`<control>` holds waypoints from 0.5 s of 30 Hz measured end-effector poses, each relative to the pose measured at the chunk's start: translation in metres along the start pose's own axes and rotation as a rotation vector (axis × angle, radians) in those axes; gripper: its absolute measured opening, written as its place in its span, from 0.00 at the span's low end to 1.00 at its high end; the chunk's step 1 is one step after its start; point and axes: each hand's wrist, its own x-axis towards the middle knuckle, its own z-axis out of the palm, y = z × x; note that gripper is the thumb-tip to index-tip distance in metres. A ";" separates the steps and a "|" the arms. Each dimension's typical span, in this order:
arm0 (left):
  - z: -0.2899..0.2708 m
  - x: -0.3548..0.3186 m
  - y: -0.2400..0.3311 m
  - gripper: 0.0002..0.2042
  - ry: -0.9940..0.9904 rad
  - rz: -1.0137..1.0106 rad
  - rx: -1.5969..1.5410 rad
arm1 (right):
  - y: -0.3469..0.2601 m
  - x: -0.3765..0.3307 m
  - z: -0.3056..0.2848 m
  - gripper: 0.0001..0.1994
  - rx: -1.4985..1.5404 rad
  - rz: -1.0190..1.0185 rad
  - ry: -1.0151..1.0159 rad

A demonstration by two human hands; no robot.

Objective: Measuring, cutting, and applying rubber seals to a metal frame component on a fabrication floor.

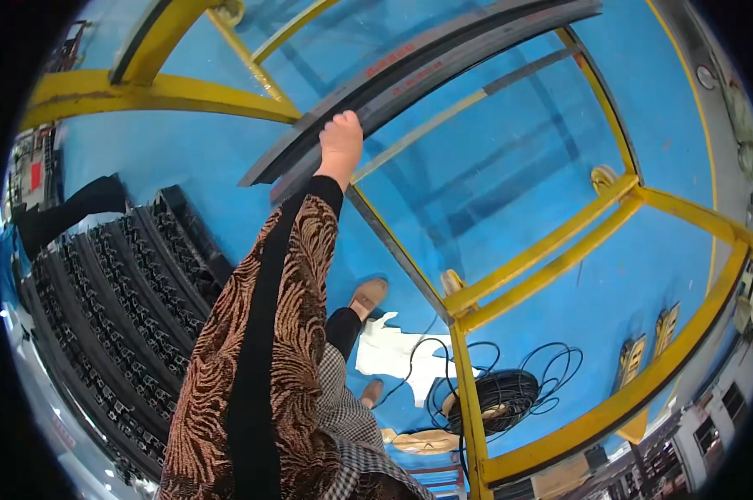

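My left hand (341, 143) is closed around the edge of long dark grey strips (410, 62), near their left end. The strips have red print along them and lie side by side, running up to the far right. They rest across a yellow metal frame (551, 242), which stands on wheels. My left arm, in a brown and black patterned sleeve, stretches forward from the lower edge. My right hand is out of the picture.
Racks of black parts (110, 317) stand on the left. A coil of black cable (501, 396) and a white cloth (401, 354) lie on the blue floor (285, 242) by my feet. Another yellow beam (168, 92) crosses the upper left.
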 end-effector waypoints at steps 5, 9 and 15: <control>-0.011 0.018 -0.018 0.15 0.185 -0.025 0.155 | -0.011 -0.017 0.013 0.16 -0.158 -0.031 0.006; -0.006 0.009 -0.008 0.13 0.083 -0.070 0.104 | -0.011 -0.022 0.021 0.19 -0.271 -0.150 0.029; -0.010 -0.001 -0.027 0.14 0.077 -0.111 0.107 | -0.004 -0.014 0.016 0.24 -0.057 -0.136 -0.145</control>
